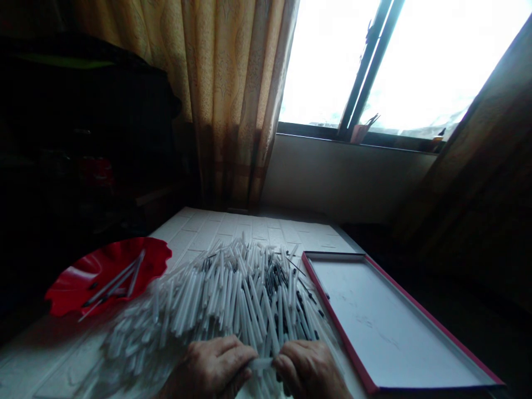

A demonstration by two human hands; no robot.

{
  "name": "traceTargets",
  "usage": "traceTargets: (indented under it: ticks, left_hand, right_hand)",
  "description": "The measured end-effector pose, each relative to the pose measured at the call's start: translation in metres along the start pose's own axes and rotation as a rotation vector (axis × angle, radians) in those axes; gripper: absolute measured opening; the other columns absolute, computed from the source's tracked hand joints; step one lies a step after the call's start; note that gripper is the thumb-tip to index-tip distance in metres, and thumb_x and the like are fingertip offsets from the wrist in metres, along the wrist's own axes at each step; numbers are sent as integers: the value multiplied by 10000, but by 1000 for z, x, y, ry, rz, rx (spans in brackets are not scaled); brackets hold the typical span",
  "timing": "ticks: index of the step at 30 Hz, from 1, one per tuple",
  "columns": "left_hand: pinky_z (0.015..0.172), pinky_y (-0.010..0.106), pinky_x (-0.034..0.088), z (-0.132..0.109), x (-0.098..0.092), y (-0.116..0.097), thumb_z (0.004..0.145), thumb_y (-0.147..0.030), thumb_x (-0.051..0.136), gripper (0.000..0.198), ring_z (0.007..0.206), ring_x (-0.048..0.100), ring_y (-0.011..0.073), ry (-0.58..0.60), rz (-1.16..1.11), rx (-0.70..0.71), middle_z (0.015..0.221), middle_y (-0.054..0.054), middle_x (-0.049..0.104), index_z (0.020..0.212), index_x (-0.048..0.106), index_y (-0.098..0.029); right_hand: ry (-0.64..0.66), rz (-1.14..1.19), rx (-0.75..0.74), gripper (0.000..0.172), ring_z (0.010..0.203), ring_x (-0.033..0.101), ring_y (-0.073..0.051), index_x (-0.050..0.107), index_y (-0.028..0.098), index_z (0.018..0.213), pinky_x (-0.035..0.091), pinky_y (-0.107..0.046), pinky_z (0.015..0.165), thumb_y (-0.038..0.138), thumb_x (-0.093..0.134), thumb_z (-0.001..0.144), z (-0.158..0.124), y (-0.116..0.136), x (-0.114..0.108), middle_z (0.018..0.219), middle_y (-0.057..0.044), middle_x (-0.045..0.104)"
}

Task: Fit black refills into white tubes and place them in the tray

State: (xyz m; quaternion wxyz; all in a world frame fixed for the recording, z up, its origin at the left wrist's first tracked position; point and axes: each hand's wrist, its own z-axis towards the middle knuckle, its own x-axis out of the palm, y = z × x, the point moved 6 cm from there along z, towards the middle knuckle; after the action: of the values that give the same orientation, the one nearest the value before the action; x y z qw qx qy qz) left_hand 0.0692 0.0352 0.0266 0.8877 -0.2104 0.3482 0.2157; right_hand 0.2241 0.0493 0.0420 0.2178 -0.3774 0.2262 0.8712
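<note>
Near the bottom edge of the head view, my left hand (216,361) and my right hand (310,366) face each other. A short white translucent pen barrel (261,363) lies level between them, its ends pinched in the closed fingers of both hands. Just beyond my hands spreads a large heap of similar white pen barrels (220,293). Thin black pieces, which look like pen refills (276,272), are mixed into its right side. The undersides of my fingers are hidden.
A red wavy-rimmed bowl (155,246) at left holds several slender sticks and small black pieces. At right lies a shallow red-edged box (399,327) with a white inside. The white brick-patterned tabletop (266,224) reaches towards a curtain (233,100) and a bright window (328,61).
</note>
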Motion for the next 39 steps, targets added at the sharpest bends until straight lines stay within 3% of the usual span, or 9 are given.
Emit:
traceTargets:
  ticks: [5,8,15,22,26,29,32,35,39]
  left_hand:
    - [541,188,527,3,-4,3,1045,-291,315,317,624,690,151,22,-18,-51,769,37,690,1041,617,-198]
    - [566,192,541,6,-10,1,1046,-284,319,306,638,693,155,37,-24,-61,770,38,685,1047,612,-192]
    - [570,206,540,3,-5,2,1037,-284,327,302,648,695,164,69,-40,-77,776,33,682,1043,619,-206]
    - [519,190,509,-1,-1,-1,1047,-306,301,338,599,681,146,-5,-10,2,757,29,693,1042,623,-203]
    - [513,197,509,0,-1,0,1048,-312,296,339,606,688,152,-4,-22,-12,753,22,693,1040,620,-211]
    - [539,197,522,3,-4,2,1038,-289,322,310,631,693,158,27,-49,-53,770,30,690,1037,622,-209]
    - [566,196,531,7,-9,1,1029,-272,352,280,651,694,160,63,-51,-94,780,32,687,1025,624,-206]
    - [591,189,535,10,-12,0,1028,-260,366,265,667,697,156,85,-50,-125,781,27,687,1012,625,-207]
    - [557,187,525,5,-7,1,1032,-285,343,290,637,691,153,50,-47,-80,764,27,683,1022,623,-210]
  right_hand:
    - [-36,222,90,228,578,654,-108,545,210,1053,440,-181,526,389,406,1029,-3,-10,-5,774,-11,710]
    - [-59,266,48,74,550,628,-99,522,222,1003,427,-163,485,226,450,988,-1,-9,-6,745,-2,681]
    - [38,159,15,81,538,606,-110,526,213,880,434,-186,524,170,484,934,-2,-7,-4,684,10,631]
    - [-24,-86,-3,503,359,484,-96,461,222,586,304,-238,404,295,277,1048,3,2,-4,462,28,520]
    - [-34,-21,12,591,339,479,-87,447,217,556,292,-234,391,350,199,1076,1,0,1,429,31,503]
    - [-72,155,67,445,451,579,-105,561,202,799,381,-200,455,427,278,1057,-3,-8,0,579,12,617]
    - [-60,271,70,141,541,614,-106,510,212,1078,416,-177,482,315,447,1006,-4,-10,-2,761,-11,684]
    - [-54,257,30,67,557,613,-106,511,230,991,431,-174,514,196,455,981,-5,-8,-1,732,4,657]
    - [-92,182,16,164,530,605,-110,519,220,919,428,-188,520,283,404,1018,-5,-8,-1,680,8,634]
